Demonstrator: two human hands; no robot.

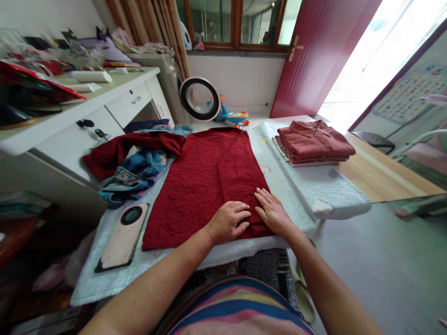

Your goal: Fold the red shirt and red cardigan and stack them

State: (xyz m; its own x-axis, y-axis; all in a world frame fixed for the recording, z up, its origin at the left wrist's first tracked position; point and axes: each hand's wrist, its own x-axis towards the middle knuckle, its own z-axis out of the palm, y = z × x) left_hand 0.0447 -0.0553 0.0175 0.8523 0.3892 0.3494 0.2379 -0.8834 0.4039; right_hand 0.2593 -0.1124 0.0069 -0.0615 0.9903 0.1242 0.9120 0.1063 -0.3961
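A dark red textured shirt [195,186] lies spread on the cloth-covered table in front of me. Its right side is folded inward, with one sleeve lying along the body, while the other sleeve [129,146] stretches out to the left. My left hand [230,221] rests on the lower part of the shirt, fingers slightly curved and laid on the fabric. Close beside it, my right hand [270,209] lies flat on the folded right edge near the hem, fingers stretched out. Neither hand grasps the fabric.
Folded garments [316,142] are stacked at the right of the light blue table cover [293,195]. A blue patterned cloth [139,170] lies crumpled at the left, partly under the sleeve. Nearer me is a phone [122,237]. A white desk [115,107] stands left, an open washing machine [199,98] behind.
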